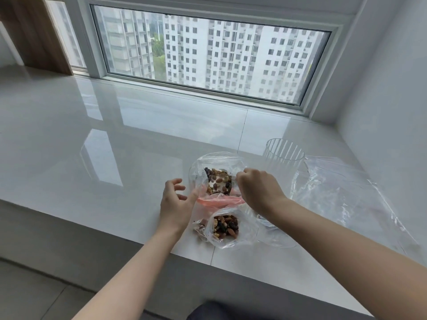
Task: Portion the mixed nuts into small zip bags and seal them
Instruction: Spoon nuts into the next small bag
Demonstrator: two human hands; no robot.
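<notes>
A clear zip bag with a pink seal strip lies on the white ledge, holding mixed nuts. My right hand is curled and pinches the bag's right side near its mouth. My left hand hovers at the bag's left edge with fingers spread and relaxed; its thumb reaches toward the pink strip. Nearer to me lies a second small bag of nuts, with a few nuts in plastic just left of it.
A clear ribbed plastic jar stands right of the bags. A large crumpled clear plastic bag spreads across the ledge at the right. The ledge's front edge drops off close to me; a window runs along the back.
</notes>
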